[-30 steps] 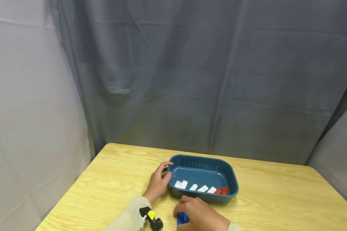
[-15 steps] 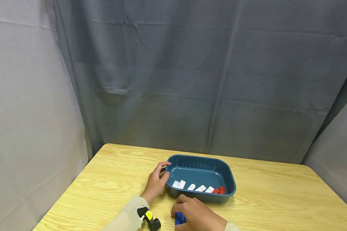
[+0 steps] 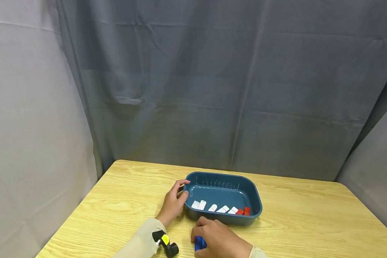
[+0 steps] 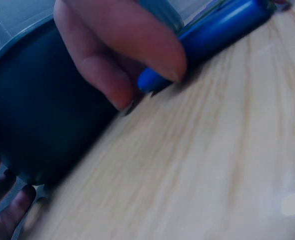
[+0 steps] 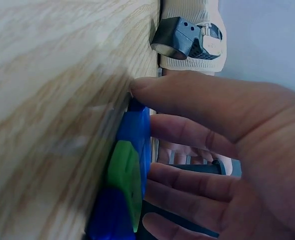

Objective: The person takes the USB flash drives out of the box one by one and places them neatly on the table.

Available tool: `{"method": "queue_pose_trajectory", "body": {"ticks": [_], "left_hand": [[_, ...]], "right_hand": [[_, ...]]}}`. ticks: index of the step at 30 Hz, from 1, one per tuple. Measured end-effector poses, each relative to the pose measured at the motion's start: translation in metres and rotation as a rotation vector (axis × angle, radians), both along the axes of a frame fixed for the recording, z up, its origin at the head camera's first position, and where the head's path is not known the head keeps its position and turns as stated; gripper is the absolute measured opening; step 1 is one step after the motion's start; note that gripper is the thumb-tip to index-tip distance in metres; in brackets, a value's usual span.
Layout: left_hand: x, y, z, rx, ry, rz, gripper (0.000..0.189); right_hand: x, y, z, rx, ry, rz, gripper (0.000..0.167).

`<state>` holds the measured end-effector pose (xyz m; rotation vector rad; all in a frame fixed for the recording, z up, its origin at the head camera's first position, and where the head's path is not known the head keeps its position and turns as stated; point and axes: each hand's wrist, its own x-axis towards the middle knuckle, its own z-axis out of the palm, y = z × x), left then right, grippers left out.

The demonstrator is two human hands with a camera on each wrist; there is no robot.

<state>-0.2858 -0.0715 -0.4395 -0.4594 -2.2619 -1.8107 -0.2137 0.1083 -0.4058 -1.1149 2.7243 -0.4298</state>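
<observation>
My left hand (image 3: 172,205) holds the left end of a dark teal tray (image 3: 224,219), with thumb and index finger at the rim. In front of the tray, my right hand (image 3: 217,238) grips a small blue piece (image 3: 199,243) low at the tabletop. From the right wrist, a green piece (image 5: 123,172) shows against this blue piece (image 5: 134,127), with more blue below it; whether they are joined I cannot tell. Several small white pieces (image 3: 201,205) and a few red ones (image 3: 246,211) lie along the tray's near side.
The pale wooden table (image 3: 293,229) extends on both sides of the tray. A grey curtain (image 3: 180,89) hangs behind it, with pale cloth (image 3: 29,125) at the left. A wrist camera (image 3: 169,247) on the left sleeve sits close to the right hand.
The head view has shifted slightly, so everything appears a little further left. Both hands keep their holds, and the pieces in the tray lie as before.
</observation>
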Motion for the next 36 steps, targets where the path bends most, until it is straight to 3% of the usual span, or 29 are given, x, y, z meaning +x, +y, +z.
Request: {"method": "queue_pose_trajectory", "body": {"ticks": [21,31,36], "left_hand": [[0.001,0.001,0.002,0.003,-0.012,-0.003,0.033],[0.001,0.0,0.002,-0.014,-0.019,-0.002,0.034],[-0.016,0.0,-0.022,-0.008,-0.007,0.019,0.034]], "right_hand": [[0.004,0.0,0.011,0.004,-0.128,-0.09,0.037],[0.006,0.01,0.038,-0.113,0.024,-0.077,0.035],[0.001,0.024,0.046,-0.229,0.076,-0.062,0.026]]}}
